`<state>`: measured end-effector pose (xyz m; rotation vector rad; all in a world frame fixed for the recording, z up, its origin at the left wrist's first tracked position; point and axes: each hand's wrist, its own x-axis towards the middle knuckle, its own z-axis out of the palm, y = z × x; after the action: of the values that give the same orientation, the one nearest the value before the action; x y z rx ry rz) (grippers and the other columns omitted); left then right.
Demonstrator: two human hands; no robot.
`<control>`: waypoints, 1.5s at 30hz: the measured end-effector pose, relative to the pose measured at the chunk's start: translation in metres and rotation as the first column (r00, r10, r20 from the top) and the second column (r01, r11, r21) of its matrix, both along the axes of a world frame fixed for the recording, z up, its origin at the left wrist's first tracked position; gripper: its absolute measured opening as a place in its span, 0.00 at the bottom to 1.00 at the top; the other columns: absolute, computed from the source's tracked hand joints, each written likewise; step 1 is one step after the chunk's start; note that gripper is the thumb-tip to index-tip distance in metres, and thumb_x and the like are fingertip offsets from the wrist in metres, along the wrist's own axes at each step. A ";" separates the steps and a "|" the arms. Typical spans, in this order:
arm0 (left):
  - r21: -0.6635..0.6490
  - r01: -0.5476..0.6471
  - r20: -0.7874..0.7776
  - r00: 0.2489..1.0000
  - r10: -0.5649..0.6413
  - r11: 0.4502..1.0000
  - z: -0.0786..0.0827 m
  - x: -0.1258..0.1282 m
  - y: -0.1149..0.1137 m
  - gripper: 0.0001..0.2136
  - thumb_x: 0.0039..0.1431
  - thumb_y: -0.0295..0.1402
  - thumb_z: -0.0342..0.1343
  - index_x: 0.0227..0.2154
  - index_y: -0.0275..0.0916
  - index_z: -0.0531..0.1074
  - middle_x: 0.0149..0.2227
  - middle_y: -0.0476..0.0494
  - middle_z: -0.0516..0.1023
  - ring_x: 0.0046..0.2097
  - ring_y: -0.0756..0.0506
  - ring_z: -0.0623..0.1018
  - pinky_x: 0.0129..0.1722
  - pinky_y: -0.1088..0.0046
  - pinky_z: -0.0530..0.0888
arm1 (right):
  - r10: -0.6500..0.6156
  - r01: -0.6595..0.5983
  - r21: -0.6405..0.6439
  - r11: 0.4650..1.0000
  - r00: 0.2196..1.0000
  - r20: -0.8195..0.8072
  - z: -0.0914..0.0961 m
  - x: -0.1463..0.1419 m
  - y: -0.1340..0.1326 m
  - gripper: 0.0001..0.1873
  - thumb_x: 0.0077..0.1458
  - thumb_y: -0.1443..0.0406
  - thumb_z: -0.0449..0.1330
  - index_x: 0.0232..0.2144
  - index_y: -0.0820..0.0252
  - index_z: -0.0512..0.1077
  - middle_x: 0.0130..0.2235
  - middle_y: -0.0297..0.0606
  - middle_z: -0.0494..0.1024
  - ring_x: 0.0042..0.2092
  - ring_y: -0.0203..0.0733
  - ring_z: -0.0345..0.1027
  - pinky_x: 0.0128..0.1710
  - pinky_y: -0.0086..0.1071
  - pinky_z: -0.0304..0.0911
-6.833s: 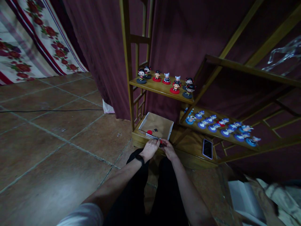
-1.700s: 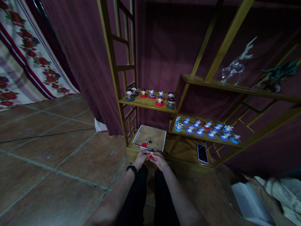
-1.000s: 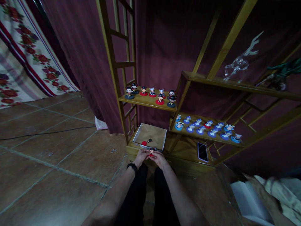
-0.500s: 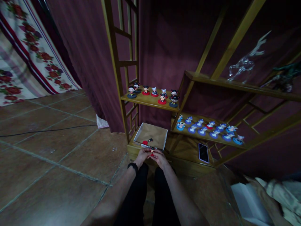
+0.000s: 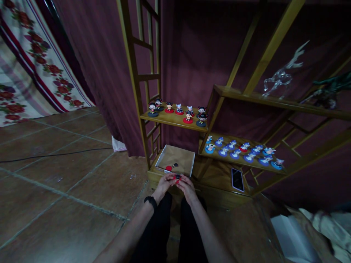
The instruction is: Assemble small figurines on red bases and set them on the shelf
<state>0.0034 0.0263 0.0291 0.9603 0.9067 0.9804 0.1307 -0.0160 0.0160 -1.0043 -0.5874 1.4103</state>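
Observation:
Between my two hands is a small figurine [image 5: 177, 177] with a dark head and red parts. The fingers of my left hand [image 5: 165, 183] grip its left side, and those of my right hand [image 5: 187, 185] close on its right side. Just beyond them lies a shallow cardboard box [image 5: 182, 152] on the low wooden ledge. Inside the box are a red round base [image 5: 168, 168] and a small dark figurine piece [image 5: 175, 165]. The underside of the held figurine is partly hidden by my fingers.
Several figurines on red and dark bases stand on the upper left shelf [image 5: 175, 121]. More, mostly blue and purple, fill the lower right shelf [image 5: 216, 155]. A phone [image 5: 237, 179] lies on the ledge. A clear deer ornament [image 5: 282, 78] stands higher up, by an upright post.
The figurine in my hands has tipped, so its dark head top now faces me instead of its front. Both hands stay in nearly the same place before the box.

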 end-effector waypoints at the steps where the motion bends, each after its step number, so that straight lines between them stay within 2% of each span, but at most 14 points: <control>1: 0.018 -0.007 0.002 1.000 0.007 1.000 0.002 0.000 -0.003 0.20 0.32 0.31 0.65 0.34 0.34 0.73 0.26 0.47 0.75 0.24 0.53 0.70 0.25 0.78 0.64 | -0.008 0.008 0.016 1.000 1.000 0.017 0.002 -0.001 -0.001 0.22 0.36 0.63 0.65 0.38 0.56 0.69 0.40 0.38 0.75 0.40 0.42 0.69 0.40 0.36 0.64; 6: 0.151 -0.008 0.026 1.000 0.004 0.989 0.025 -0.006 -0.020 0.18 0.38 0.31 0.62 0.37 0.35 0.72 0.33 0.43 0.76 0.31 0.50 0.73 0.30 0.76 0.68 | -0.021 -0.001 0.155 0.988 0.989 0.145 0.024 -0.005 -0.010 0.19 0.38 0.63 0.64 0.38 0.55 0.70 0.39 0.37 0.75 0.40 0.43 0.68 0.39 0.36 0.65; 9: 0.207 -0.001 0.042 0.999 -0.008 0.978 0.049 -0.013 -0.032 0.17 0.40 0.30 0.62 0.37 0.35 0.71 0.36 0.41 0.76 0.36 0.47 0.74 0.36 0.73 0.70 | -0.068 -0.009 0.262 0.965 0.957 0.284 0.044 -0.005 -0.018 0.18 0.39 0.64 0.63 0.37 0.56 0.70 0.38 0.36 0.76 0.41 0.43 0.68 0.42 0.37 0.64; 12: 0.271 0.001 0.036 0.999 -0.011 0.962 0.073 -0.019 -0.043 0.16 0.43 0.31 0.60 0.38 0.35 0.71 0.36 0.41 0.76 0.37 0.46 0.75 0.40 0.69 0.70 | -0.125 -0.006 0.340 0.940 0.923 0.364 0.066 -0.006 -0.028 0.16 0.41 0.64 0.61 0.37 0.57 0.71 0.39 0.37 0.76 0.41 0.42 0.68 0.43 0.36 0.64; 18: 0.390 -0.019 -0.090 0.994 0.058 0.921 0.111 -0.022 -0.060 0.13 0.46 0.32 0.58 0.37 0.36 0.72 0.35 0.41 0.77 0.37 0.45 0.75 0.38 0.69 0.71 | -0.187 0.026 0.389 0.921 0.904 0.384 0.099 -0.011 -0.044 0.13 0.44 0.65 0.60 0.36 0.56 0.71 0.37 0.36 0.76 0.40 0.41 0.69 0.42 0.35 0.64; 23: 0.530 -0.028 -0.205 0.965 0.161 0.848 0.132 -0.026 -0.071 0.09 0.48 0.32 0.56 0.34 0.38 0.74 0.36 0.44 0.77 0.39 0.46 0.74 0.41 0.70 0.69 | -0.219 0.059 0.396 0.916 0.901 0.374 0.114 -0.015 -0.052 0.12 0.45 0.65 0.60 0.36 0.56 0.70 0.37 0.36 0.76 0.41 0.41 0.69 0.43 0.35 0.64; 26: 0.559 -0.040 -0.215 0.957 0.192 0.828 0.138 -0.028 -0.074 0.09 0.48 0.31 0.56 0.34 0.38 0.74 0.36 0.44 0.77 0.40 0.45 0.74 0.42 0.71 0.68 | -0.204 0.048 0.394 0.918 0.909 0.364 0.123 -0.017 -0.055 0.12 0.45 0.64 0.60 0.36 0.56 0.70 0.38 0.36 0.76 0.42 0.41 0.69 0.43 0.35 0.64; 30: 0.480 -0.055 -0.150 0.978 0.144 0.875 0.138 -0.025 -0.073 0.13 0.47 0.31 0.56 0.39 0.38 0.72 0.37 0.44 0.76 0.38 0.46 0.74 0.40 0.72 0.69 | -0.178 0.042 0.388 0.921 0.931 0.320 0.130 -0.022 -0.056 0.16 0.44 0.63 0.61 0.39 0.55 0.69 0.40 0.37 0.75 0.42 0.41 0.68 0.43 0.35 0.64; 35: 0.241 -0.083 -0.031 0.995 0.093 0.967 0.131 -0.021 -0.067 0.19 0.43 0.34 0.60 0.41 0.36 0.71 0.30 0.45 0.76 0.29 0.49 0.73 0.30 0.74 0.69 | -0.065 0.028 0.253 0.967 0.988 0.141 0.123 -0.030 -0.052 0.18 0.43 0.61 0.62 0.39 0.56 0.68 0.37 0.37 0.75 0.36 0.40 0.70 0.33 0.33 0.68; 38: 0.067 -0.066 0.031 0.997 0.064 0.996 0.127 -0.023 -0.065 0.20 0.41 0.34 0.62 0.40 0.34 0.72 0.29 0.44 0.76 0.28 0.51 0.73 0.29 0.76 0.69 | -0.017 0.017 0.130 0.991 1.000 0.000 0.120 -0.031 -0.049 0.16 0.41 0.62 0.64 0.35 0.58 0.68 0.34 0.35 0.75 0.32 0.36 0.70 0.34 0.33 0.68; 40: -0.003 -0.050 0.053 0.997 0.050 0.999 0.126 -0.025 -0.064 0.21 0.39 0.33 0.63 0.40 0.34 0.72 0.30 0.43 0.76 0.28 0.52 0.73 0.29 0.77 0.68 | 0.001 0.004 0.074 0.997 0.998 -0.065 0.122 -0.031 -0.048 0.15 0.39 0.62 0.65 0.33 0.59 0.69 0.33 0.35 0.76 0.32 0.35 0.70 0.35 0.32 0.68; 42: -0.022 -0.036 0.050 0.998 0.037 0.999 0.126 -0.026 -0.063 0.22 0.38 0.32 0.64 0.40 0.34 0.72 0.30 0.43 0.76 0.28 0.52 0.73 0.29 0.78 0.67 | 0.010 -0.005 0.050 0.999 0.995 -0.095 0.124 -0.030 -0.049 0.15 0.38 0.63 0.65 0.32 0.59 0.69 0.33 0.35 0.76 0.33 0.36 0.71 0.37 0.33 0.67; 45: 0.029 -0.050 0.020 0.999 0.049 0.998 0.128 -0.025 -0.063 0.22 0.36 0.31 0.65 0.39 0.34 0.72 0.28 0.45 0.76 0.28 0.52 0.73 0.30 0.77 0.68 | 0.013 -0.008 0.044 0.999 0.995 -0.101 0.127 -0.029 -0.049 0.15 0.38 0.63 0.66 0.32 0.59 0.70 0.33 0.35 0.76 0.35 0.38 0.71 0.38 0.34 0.67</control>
<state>-0.0219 -0.0364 0.1576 0.9554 0.9058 1.0455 0.1017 -0.0651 0.1432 -0.8904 -0.5469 1.4430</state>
